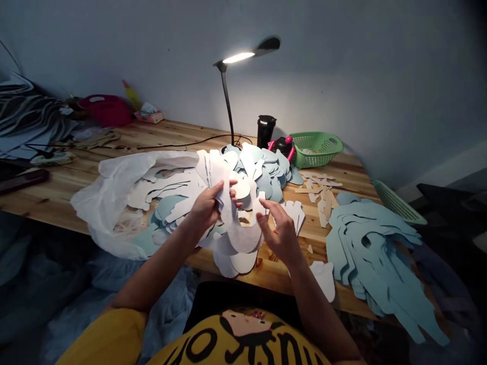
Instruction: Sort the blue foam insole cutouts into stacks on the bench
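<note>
White U-shaped cut-out pieces (245, 238), flat like card or felt, hang in front of me over the table's near edge. My left hand (209, 205) grips them by their left arm, thumb on the near side and fingertips showing past the right edge. At their right arm is my right hand (279, 228), curled, with thumb and forefinger on the piece. Beneath and behind lies a heap of white and pale-blue cut-outs (270, 175). More white pieces (167, 185) lie inside a translucent plastic bag (110, 190) to the left.
A stack of pale-blue cut-outs (376, 248) overhangs the right edge. Thin offcuts (323, 197) lie beside it. A lit desk lamp (228, 101), black tumbler (265, 132) and green basket (317, 147) stand behind. A red basket (108, 111) and tissue box (149, 114) are at back left.
</note>
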The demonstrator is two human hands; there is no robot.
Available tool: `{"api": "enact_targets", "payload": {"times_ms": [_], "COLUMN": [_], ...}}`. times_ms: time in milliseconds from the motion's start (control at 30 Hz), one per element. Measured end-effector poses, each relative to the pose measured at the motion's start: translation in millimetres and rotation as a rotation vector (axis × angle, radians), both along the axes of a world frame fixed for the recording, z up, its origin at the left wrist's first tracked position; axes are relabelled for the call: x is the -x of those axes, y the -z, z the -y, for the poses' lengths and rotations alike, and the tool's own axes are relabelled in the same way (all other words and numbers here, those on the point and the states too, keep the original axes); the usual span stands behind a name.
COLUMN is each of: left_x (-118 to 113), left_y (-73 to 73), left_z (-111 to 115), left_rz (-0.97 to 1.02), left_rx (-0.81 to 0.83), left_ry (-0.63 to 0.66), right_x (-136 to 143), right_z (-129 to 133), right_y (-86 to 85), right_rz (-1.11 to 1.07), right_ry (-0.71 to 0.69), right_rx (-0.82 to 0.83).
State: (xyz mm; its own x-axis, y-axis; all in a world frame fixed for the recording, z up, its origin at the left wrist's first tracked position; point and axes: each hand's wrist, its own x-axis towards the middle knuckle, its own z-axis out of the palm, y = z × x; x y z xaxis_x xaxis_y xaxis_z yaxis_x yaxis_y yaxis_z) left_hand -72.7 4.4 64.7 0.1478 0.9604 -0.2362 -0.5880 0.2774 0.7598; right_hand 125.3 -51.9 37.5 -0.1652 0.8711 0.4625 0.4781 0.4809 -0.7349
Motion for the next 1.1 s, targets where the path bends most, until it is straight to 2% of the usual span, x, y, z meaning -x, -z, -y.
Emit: {"api": "enact_targets", "payload": {"times_ms": [67, 133, 233, 367, 500, 667, 767, 933, 1000, 1100], "left_x": [-21.8, -37.0, -50.4, -60.9, -67.0, -60.3, -54.0, -50.4, -49.4, -49.7], "left_y": [4.6, 9.2, 16.8, 27.7, 37.9, 51.5, 65.2, 93.2, 97.6, 94.7], "left_z": [4.7, 7.6, 11.0, 13.8, 9.3, 3.2, 1.7, -12.4, -20.5, -28.9], "left_rz": [0.042, 0.028, -0.094, -0.223, -0.282, -0.223, -0.343, -0.722, -0.771, -0.749], "left_rx": [0.018, 0.024, -0.014, -0.068, 0.03, 0.003, -0.029, -0.129, -0.145, -0.19], "left_ry": [0.014, 0.021, 0.002, 0.014, 0.125, 0.356, 0.474, 0.489, 0.563, 0.691], "right_x": [4.4, 7.9, 6.8, -2.6, -19.2, -62.0, -86.2, -104.5, -106.3, -107.1], "right_z": [2.0, 4.7, 11.5, 26.9, 43.5, 63.6, 75.7, 91.7, 95.5, 98.0], "right_y": [-13.9, -14.8, -1.9, 13.4, 13.2, 8.7, 20.7, 51.6, 61.0, 72.7], "right_rz": [0.145, 0.262, 0.284, 0.139, 0.094, 0.288, 0.426, 0.555, 0.581, 0.623], "right_ry": [-0.025, 0.027, 0.05, 0.034, 0.227, 0.552, 0.62, 0.599, 0.594, 0.563], "right_rx": [-0.016, 0.034, 0.105, 0.144, 0.047, -0.193, -0.276, -0.264, -0.237, -0.157]}}
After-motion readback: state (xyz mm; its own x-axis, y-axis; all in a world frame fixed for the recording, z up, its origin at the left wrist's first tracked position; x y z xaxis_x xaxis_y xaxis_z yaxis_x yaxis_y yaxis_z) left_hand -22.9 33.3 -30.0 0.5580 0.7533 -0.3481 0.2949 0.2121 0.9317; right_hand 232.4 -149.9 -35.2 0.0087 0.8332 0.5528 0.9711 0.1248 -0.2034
